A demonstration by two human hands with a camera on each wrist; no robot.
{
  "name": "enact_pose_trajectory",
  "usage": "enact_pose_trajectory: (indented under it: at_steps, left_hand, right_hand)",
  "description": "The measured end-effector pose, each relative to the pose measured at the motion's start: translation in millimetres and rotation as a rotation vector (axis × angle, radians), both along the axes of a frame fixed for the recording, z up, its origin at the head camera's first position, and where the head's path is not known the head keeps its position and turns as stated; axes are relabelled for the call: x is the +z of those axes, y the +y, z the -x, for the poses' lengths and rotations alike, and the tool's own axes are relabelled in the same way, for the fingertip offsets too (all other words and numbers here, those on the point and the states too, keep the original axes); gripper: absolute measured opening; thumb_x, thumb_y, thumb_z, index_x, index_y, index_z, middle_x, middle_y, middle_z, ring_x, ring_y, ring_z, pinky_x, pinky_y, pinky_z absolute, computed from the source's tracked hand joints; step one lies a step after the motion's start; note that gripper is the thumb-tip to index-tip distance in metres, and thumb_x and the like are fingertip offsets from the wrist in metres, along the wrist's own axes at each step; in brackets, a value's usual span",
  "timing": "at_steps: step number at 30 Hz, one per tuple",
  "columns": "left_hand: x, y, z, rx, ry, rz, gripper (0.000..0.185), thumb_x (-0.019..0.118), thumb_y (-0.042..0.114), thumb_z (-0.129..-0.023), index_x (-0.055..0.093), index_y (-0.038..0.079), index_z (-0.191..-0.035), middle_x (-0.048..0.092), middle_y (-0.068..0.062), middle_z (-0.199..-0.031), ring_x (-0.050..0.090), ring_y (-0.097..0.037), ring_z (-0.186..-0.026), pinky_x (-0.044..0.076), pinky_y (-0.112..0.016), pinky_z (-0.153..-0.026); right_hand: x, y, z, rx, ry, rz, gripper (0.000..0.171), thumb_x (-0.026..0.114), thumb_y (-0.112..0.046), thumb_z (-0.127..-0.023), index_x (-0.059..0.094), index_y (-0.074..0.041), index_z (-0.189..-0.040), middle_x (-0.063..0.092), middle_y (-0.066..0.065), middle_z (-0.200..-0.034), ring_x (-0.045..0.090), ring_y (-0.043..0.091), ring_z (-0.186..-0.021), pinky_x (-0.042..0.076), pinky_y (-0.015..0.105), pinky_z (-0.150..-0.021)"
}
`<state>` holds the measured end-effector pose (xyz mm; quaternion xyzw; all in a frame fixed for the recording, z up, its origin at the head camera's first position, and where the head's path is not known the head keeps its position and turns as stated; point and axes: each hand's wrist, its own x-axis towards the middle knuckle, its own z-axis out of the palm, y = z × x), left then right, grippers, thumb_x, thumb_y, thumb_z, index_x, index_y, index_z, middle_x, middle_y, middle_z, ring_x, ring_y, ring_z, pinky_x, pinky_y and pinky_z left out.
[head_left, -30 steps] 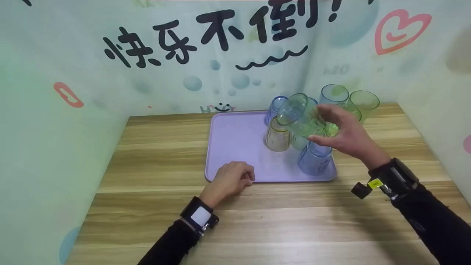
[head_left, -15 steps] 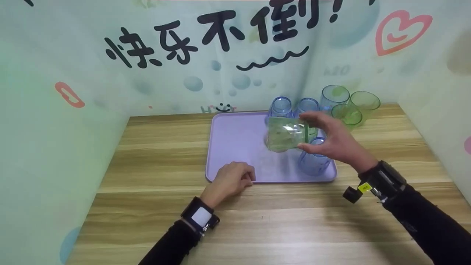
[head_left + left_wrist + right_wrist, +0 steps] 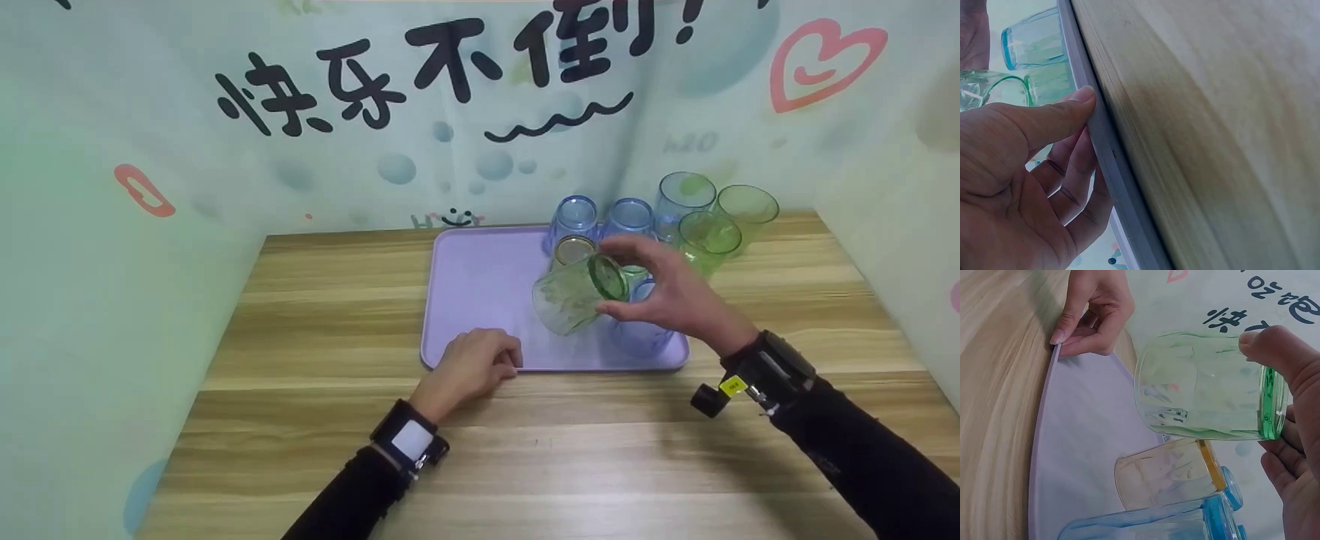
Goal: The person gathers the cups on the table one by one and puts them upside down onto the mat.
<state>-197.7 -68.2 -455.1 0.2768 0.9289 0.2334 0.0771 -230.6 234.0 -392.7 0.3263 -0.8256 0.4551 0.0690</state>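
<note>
My right hand (image 3: 622, 289) grips a clear green cup (image 3: 574, 300) by its base, tilted with the mouth down and left, just above the purple tray (image 3: 480, 285). In the right wrist view the thumb and fingers of that hand (image 3: 1275, 405) clasp the green cup (image 3: 1202, 385) over an upturned amber cup (image 3: 1168, 475) and a blue cup (image 3: 1145, 523). My left hand (image 3: 506, 360) pinches the tray's front rim, thumb on the rim (image 3: 1106, 163), fingers curled on the tray. Two blue cups (image 3: 574, 217) stand upside down at the tray's back.
Off the tray at the back right stand an upright blue cup (image 3: 682, 195) and two green cups (image 3: 709, 232). The wooden table (image 3: 525, 465) is walled by printed panels on three sides. Bare tray surface lies left of the cups.
My right hand has brought the green cup down and toward the tray's front, turning its mouth downward. The left hand has stayed on the rim.
</note>
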Motion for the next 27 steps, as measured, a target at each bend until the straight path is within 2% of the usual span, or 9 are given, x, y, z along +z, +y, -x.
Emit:
enact_pose_trajectory:
  at_steps: [7,13,18,27]
  left_hand:
    - [0.2,0.3,1.0,0.008,-0.02,0.006,0.007,0.078,0.012,-0.089,0.075,0.017,-0.092,0.068,0.007,-0.087,0.063,-0.015,-0.086,0.05,-0.037,-0.078]
    - [-0.2,0.4,2.0,0.006,-0.029,0.0,0.007,0.078,0.012,-0.089,0.075,0.017,-0.092,0.069,0.007,-0.087,0.063,-0.015,-0.086,0.05,-0.037,-0.079]
    - [0.2,0.2,2.1,0.007,-0.034,-0.004,0.007,0.078,0.011,-0.089,0.075,0.017,-0.092,0.068,0.006,-0.088,0.063,-0.016,-0.086,0.049,-0.037,-0.079]
    - [-2.5,-0.5,2.2,-0.009,0.016,0.0,0.007,0.079,0.011,-0.088,0.075,0.016,-0.089,0.068,0.009,-0.081,0.063,-0.012,-0.082,0.051,-0.035,-0.072]
  right_hand:
    - [-1.9,-1.1,1.9,0.007,0.012,-0.035,0.072,0.093,-0.017,-0.075,0.057,-0.001,-0.135,0.064,0.005,-0.129,0.059,0.024,-0.116,0.044,0.053,-0.101]
    - [-2.8,-1.8,0.2,-0.01,-0.005,-0.057,0.07,0.092,-0.022,-0.076,0.059,-0.003,-0.135,0.064,0.005,-0.13,0.059,0.023,-0.116,0.045,0.048,-0.101]
    - [-4.6,-1.9,0.2,-0.008,0.025,-0.101,0.067,0.092,-0.025,-0.077,0.062,-0.006,-0.134,0.065,0.005,-0.129,0.06,0.025,-0.115,0.046,0.049,-0.099]
    - [-12.9,-1.4,4.3,0.042,0.102,-0.138,0.068,0.093,-0.026,-0.074,0.063,-0.006,-0.132,0.065,0.001,-0.126,0.06,0.023,-0.116,0.047,0.045,-0.099]
